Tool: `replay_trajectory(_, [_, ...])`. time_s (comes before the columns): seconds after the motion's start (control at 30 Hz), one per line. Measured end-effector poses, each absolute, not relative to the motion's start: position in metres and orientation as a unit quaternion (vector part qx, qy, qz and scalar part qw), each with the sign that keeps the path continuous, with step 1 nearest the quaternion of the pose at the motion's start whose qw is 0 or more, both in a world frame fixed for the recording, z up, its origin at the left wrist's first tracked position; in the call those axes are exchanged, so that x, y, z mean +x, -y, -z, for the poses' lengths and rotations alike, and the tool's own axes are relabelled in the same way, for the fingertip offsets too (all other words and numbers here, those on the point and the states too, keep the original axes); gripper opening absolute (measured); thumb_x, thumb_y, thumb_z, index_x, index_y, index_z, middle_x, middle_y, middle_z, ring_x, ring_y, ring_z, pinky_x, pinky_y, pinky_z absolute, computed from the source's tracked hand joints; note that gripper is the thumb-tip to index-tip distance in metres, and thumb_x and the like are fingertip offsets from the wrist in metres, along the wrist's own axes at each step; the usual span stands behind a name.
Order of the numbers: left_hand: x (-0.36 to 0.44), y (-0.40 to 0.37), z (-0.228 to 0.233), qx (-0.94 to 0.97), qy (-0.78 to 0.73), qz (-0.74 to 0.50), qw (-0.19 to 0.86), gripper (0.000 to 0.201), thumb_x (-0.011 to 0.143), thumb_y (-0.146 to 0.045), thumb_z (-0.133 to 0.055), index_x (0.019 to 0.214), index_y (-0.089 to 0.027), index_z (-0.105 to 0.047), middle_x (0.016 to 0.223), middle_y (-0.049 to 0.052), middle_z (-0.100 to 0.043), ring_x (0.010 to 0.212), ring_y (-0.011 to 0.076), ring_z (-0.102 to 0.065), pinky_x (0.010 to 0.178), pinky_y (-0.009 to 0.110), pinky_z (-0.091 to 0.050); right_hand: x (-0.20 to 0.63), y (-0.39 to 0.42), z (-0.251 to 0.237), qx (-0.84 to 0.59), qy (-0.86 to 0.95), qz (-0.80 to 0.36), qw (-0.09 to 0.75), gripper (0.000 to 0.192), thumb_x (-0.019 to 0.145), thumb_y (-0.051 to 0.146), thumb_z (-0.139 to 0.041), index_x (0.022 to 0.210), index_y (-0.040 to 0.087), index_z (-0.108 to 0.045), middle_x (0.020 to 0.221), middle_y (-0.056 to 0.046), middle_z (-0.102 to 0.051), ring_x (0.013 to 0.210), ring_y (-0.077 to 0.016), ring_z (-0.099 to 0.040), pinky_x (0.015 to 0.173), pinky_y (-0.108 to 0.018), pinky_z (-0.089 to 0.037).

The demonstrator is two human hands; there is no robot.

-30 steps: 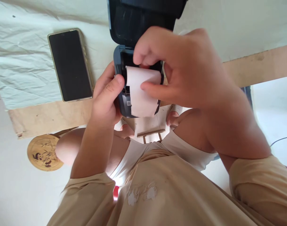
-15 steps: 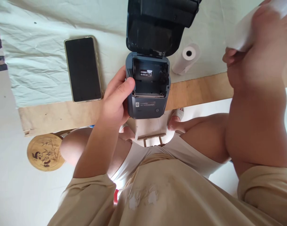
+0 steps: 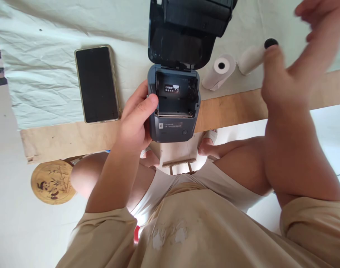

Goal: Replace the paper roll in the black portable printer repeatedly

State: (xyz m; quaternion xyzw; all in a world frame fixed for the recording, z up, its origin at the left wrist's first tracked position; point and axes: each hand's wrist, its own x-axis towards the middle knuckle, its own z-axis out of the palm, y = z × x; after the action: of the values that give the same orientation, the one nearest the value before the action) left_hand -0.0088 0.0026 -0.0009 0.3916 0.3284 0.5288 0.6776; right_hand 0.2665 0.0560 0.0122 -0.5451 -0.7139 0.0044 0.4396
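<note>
left hand point(image 3: 135, 123) is gripping the open printer point(image 3: 174, 106) at the counter's point(image 3: 75, 136) near edge; right hand point(image 3: 287, 78) is hovering open and empty beside two paper rolls point(image 3: 218, 70).

Wooden table point(image 3: 237, 106), bare along its near edge, covered farther back by a creased pale cloth point(image 3: 38, 74). On the cloth: a dark-screened phone point(image 3: 96, 84) at left, and two paper rolls point(image 3: 218, 71) point(image 3: 250, 59) lying side by side at right.
</note>
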Motion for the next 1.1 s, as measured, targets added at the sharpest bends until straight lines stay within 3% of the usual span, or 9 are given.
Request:
replay_trajectory(0.07, [-0.007, -0.003, 0.000, 0.391, -0.330, -0.527, 0.678, 0.032, 0.085, -0.039, -0.058, 0.104, -0.014, -0.062, 0.094, 0.005, -0.068, 0.119, 0.0277, -0.062, 0.091, 0.044, -0.059, 0.251, -0.046, -0.024, -0.501, 0.729, -0.013, 0.466, 0.048, 0.071, 0.011, -0.049, 0.119, 0.010, -0.057, 0.112, -0.010, -0.060, 0.103, -0.0197, -0.057, 0.090, -0.036, -0.042])
replay_trajectory(0.2, [-0.004, -0.003, 0.000, 0.394, -0.334, -0.541, 0.664, 0.035, 0.083, -0.041, -0.059, 0.103, -0.012, -0.062, 0.096, 0.006, -0.069, 0.115, 0.0270, -0.064, 0.096, 0.044, -0.056, 0.218, -0.040, -0.026, -0.448, 0.820, -0.059, 0.352, 0.055, 0.075, 0.019, -0.055, 0.126, 0.000, -0.051, 0.125, -0.021, -0.052, 0.122, -0.0215, -0.050, 0.106, -0.034, -0.042])
replay_trajectory(0.3, [-0.003, -0.003, 0.001, 0.398, -0.342, -0.544, 0.655, 0.036, 0.083, -0.041, -0.058, 0.104, -0.012, -0.062, 0.095, 0.005, -0.071, 0.101, 0.0238, -0.069, 0.097, 0.044, -0.056, 0.210, -0.047, -0.013, -0.500, 0.813, -0.078, 0.289, 0.057, 0.077, 0.026, -0.059, 0.132, 0.013, -0.051, 0.132, -0.014, -0.046, 0.116, -0.0174, -0.052, 0.105, -0.034, -0.045])
replay_trajectory(0.43, [-0.003, -0.003, 0.001, 0.403, -0.322, -0.548, 0.658, 0.032, 0.084, -0.038, -0.056, 0.101, -0.011, -0.063, 0.087, 0.004, -0.070, 0.109, 0.0253, -0.067, 0.101, 0.044, -0.053, 0.214, -0.054, -0.004, -0.551, 0.788, -0.078, 0.264, 0.039, 0.080, 0.034, -0.061, 0.118, 0.027, -0.061, 0.109, -0.007, -0.053, 0.100, -0.0164, -0.055, 0.095, -0.035, -0.048])
replay_trajectory(0.53, [-0.003, -0.003, 0.001, 0.403, -0.321, -0.545, 0.661, 0.033, 0.084, -0.039, -0.055, 0.101, -0.012, -0.062, 0.087, 0.004, -0.068, 0.118, 0.0279, -0.062, 0.101, 0.046, -0.053, 0.215, -0.051, -0.006, -0.568, 0.774, -0.086, 0.266, 0.035, 0.078, 0.032, -0.064, 0.113, 0.030, -0.063, 0.102, -0.004, -0.058, 0.093, -0.0150, -0.055, 0.091, -0.033, -0.047])
replay_trajectory(0.63, [-0.003, -0.003, 0.000, 0.399, -0.326, -0.541, 0.665, 0.033, 0.084, -0.041, -0.056, 0.101, -0.013, -0.061, 0.093, 0.006, -0.069, 0.123, 0.0296, -0.059, 0.100, 0.048, -0.053, 0.213, -0.046, -0.012, -0.564, 0.758, -0.125, 0.303, 0.052, 0.071, 0.021, -0.066, 0.121, 0.025, -0.053, 0.116, 0.000, -0.059, 0.094, -0.0131, -0.056, 0.094, -0.032, -0.048])
replay_trajectory(0.8, [-0.004, -0.002, 0.000, 0.379, -0.337, -0.536, 0.675, 0.039, 0.081, -0.040, -0.061, 0.109, -0.011, -0.059, 0.093, 0.008, -0.068, 0.127, 0.0317, -0.056, 0.098, 0.047, -0.054, 0.206, -0.046, -0.023, -0.563, 0.608, -0.392, 0.399, 0.048, 0.080, 0.023, -0.041, 0.126, 0.030, -0.031, 0.143, 0.001, -0.043, 0.114, -0.0115, -0.056, 0.078, -0.027, -0.053])
replay_trajectory(0.93, [-0.004, -0.002, -0.001, 0.387, -0.338, -0.536, 0.670, 0.035, 0.083, -0.039, -0.058, 0.105, -0.012, -0.061, 0.092, 0.007, -0.068, 0.120, 0.0304, -0.061, 0.091, 0.045, -0.058, 0.199, -0.051, -0.027, -0.550, 0.461, -0.578, 0.388, 0.044, 0.084, 0.019, -0.024, 0.127, 0.021, -0.028, 0.142, -0.010, -0.043, 0.118, -0.0156, -0.058, 0.075, -0.029, -0.055])
replay_trajectory(1.1, [-0.004, -0.002, 0.000, 0.381, -0.335, -0.542, 0.670, 0.036, 0.083, -0.038, -0.059, 0.107, -0.012, -0.061, 0.093, 0.007, -0.068, 0.121, 0.0302, -0.060, 0.092, 0.044, -0.058, 0.193, -0.034, -0.037, -0.513, 0.620, -0.368, 0.466, 0.047, 0.086, 0.027, -0.037, 0.131, 0.020, -0.029, 0.136, -0.005, -0.044, 0.112, -0.0135, -0.057, 0.089, -0.029, -0.054])
